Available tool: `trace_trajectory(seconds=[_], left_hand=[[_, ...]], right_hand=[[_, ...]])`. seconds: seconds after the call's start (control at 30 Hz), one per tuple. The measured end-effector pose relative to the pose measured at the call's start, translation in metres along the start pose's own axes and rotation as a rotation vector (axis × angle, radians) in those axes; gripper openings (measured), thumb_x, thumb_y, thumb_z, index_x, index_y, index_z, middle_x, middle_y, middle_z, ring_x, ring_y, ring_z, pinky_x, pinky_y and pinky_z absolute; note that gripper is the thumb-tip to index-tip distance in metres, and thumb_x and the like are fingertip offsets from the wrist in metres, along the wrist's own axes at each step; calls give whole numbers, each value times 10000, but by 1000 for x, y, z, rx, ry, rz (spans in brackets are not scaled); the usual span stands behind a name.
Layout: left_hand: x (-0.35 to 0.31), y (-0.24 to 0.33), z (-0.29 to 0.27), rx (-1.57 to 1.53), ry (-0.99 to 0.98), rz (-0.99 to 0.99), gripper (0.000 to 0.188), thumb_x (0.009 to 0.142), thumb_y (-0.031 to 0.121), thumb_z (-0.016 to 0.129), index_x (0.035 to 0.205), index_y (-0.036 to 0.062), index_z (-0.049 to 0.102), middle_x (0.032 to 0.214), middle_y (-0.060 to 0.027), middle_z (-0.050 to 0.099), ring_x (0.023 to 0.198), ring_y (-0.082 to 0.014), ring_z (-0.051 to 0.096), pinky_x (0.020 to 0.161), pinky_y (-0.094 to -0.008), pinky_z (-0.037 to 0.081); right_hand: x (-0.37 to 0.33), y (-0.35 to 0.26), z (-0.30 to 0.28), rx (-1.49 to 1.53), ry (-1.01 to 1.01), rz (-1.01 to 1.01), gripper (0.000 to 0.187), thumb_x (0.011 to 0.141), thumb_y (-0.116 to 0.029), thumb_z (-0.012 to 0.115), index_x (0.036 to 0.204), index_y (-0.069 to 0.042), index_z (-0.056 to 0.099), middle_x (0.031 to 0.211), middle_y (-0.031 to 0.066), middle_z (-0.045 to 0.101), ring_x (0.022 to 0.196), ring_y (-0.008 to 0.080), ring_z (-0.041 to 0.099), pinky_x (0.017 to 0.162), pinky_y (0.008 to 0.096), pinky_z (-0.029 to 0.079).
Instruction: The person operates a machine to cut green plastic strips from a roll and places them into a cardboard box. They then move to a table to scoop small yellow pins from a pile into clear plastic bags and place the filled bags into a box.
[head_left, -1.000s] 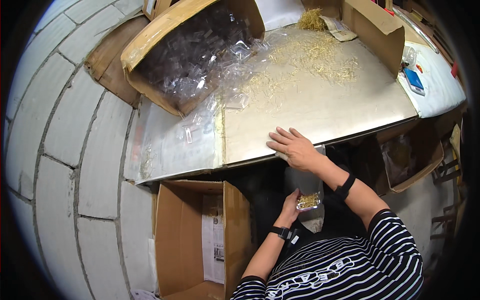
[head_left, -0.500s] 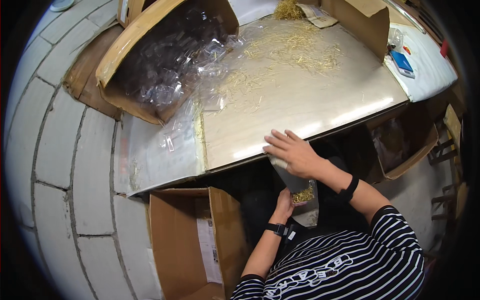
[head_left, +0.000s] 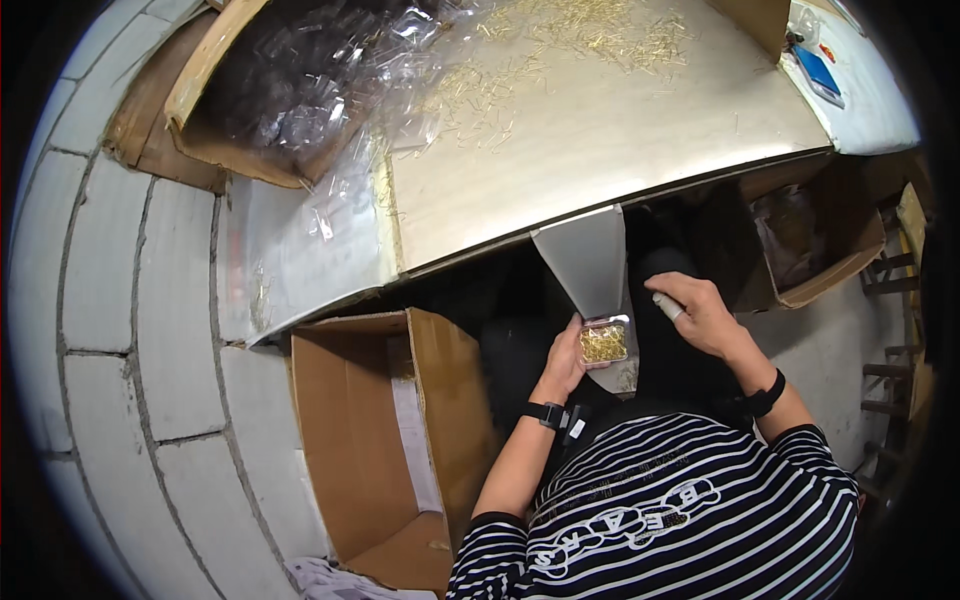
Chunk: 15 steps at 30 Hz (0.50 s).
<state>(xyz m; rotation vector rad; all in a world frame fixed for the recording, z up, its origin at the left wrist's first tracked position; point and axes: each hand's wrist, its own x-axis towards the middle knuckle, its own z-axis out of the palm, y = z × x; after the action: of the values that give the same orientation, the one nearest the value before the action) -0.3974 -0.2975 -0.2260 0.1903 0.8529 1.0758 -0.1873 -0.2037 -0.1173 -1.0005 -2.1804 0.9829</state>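
My left hand (head_left: 567, 360) grips a small clear plastic box (head_left: 604, 342) filled with thin gold-coloured metal pieces, like pins. It holds the box below the narrow end of a grey metal chute (head_left: 590, 262), which slopes down from the table's front edge. To the right, apart from box and chute, my right hand (head_left: 700, 314) hangs over my dark-clothed leg. Its fingers are bent, with a gap between forefinger and thumb, and nothing shows in them. One digit wears a white wrap.
Gold pieces (head_left: 600, 30) lie scattered across the table (head_left: 560, 150). A tipped cardboard box (head_left: 215, 75) at the back left spills clear plastic boxes (head_left: 300, 125). Cardboard boxes stand below, left (head_left: 365, 440) and right (head_left: 830, 280). A blue device (head_left: 820, 75) lies at the far right.
My right hand has left the chute's upper part and drawn back to the right and nearer me. The plastic box stays in my left hand, now in fuller sight. The whole view has shifted.
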Motion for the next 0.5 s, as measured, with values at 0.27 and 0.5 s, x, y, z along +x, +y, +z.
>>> trace_trajectory(seconds=[0.27,0.5], left_hand=[[-47,29,10,69,62,142,263,914,170,508,1107,-5,542,974,-106,629,785,-178,669,563,-304,603],[-86,79,24,72,167,327,258,914,186,546,1121,33,532,980,-91,627,813,-173,659,584,-303,594]], right_hand=[[11,-25,31,23,-112,-216,273,741,25,592,1013,16,597,991,159,624,904,325,616,769,362,509],[34,-67,38,-88,-8,-476,418,748,-62,648,1148,-9,540,1182,149,564,1113,313,544,910,411,460]])
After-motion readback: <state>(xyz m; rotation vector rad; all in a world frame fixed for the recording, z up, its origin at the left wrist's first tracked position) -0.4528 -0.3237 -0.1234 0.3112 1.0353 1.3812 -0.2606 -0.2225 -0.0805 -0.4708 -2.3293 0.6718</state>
